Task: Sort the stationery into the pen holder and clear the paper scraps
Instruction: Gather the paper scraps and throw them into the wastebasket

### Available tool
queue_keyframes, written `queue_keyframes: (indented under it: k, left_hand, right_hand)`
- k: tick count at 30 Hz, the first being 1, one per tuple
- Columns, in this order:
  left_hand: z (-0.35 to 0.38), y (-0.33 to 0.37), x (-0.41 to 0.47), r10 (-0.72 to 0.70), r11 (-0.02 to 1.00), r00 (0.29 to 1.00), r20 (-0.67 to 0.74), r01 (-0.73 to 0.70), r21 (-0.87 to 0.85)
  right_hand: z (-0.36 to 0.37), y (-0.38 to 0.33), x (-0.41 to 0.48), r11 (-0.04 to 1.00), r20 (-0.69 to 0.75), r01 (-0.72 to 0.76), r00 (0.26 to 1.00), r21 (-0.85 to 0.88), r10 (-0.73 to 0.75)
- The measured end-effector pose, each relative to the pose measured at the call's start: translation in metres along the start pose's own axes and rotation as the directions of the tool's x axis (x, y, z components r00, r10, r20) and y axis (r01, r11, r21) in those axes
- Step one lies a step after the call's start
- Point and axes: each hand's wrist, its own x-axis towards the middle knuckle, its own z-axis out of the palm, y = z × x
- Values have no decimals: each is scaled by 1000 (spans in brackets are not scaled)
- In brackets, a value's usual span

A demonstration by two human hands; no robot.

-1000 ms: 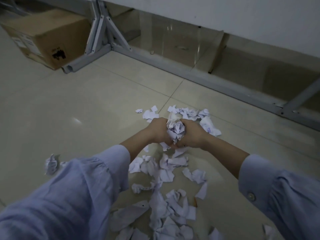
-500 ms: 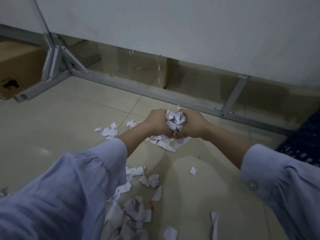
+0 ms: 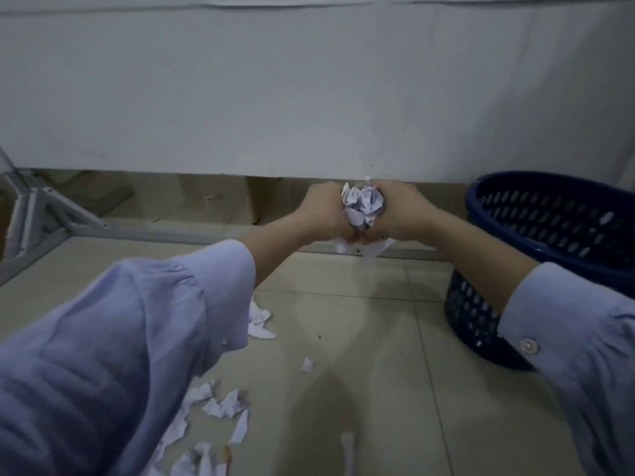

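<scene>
floor: both hands squeeze scraps.

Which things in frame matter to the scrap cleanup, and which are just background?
Job:
- left hand and right hand, pressing the wad of paper scraps between them
- loose scraps on the floor
- blue basket, likely the drop target

Background:
- grey metal frame
- white panel
</scene>
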Motion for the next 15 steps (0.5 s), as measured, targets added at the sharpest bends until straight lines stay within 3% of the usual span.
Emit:
queue_keyframes:
  k: [5,9,15]
  left_hand:
    - [17,89,32,142,985,989,-33,-138,100]
    - [41,149,50,235,971,971,-52,-232,55]
    - [99,212,75,364,922,931,-5,-360,142]
  right_hand:
    - [-68,49,-37,992,-135,-47,990,-118,31]
    - [-106,95,-65,981,-224,-115,971,-155,79]
    - [-124,166,-99,957,-252,-256,943,-133,217]
